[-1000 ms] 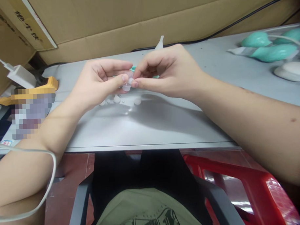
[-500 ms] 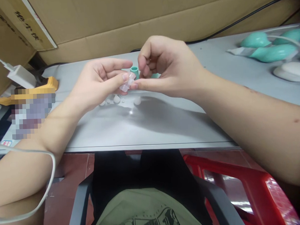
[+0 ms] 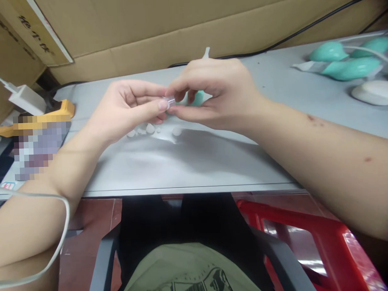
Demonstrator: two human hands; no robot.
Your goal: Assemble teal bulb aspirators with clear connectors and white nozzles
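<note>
Near the upper middle of the frame, above a smooth grey table with a faint glossy shine: a small clear plastic piece, cylindrical and translucent, pinched between the fingertips of both hands. Left hand with thumb and forefinger closed narrow on the near end of the piece, other fingers curled loosely. Right hand closed around a teal rubber bulb, soft-looking and rounded, mostly hidden inside the palm, with thumb and forefinger meeting the clear piece just beside the left thumb. A thin white translucent tip sticking up behind the right knuckles, its base hidden.

Directly below the hands, on the table: a few small white translucent caps, dome-shaped, lying close together, partly under the shadow of the fingers.

At the upper right: more teal bulbs with white nozzles, and a white oval object, cut off by the frame edge. Behind everything, brown corrugated cardboard with a black cable along it. At the left: a white charger, a yellow object and a pixelated patch. At the lower right: a red plastic crate, glossy, partly cut off.

Hard to make out: exact join between clear piece and bulb, blurred and covered by fingers.
</note>
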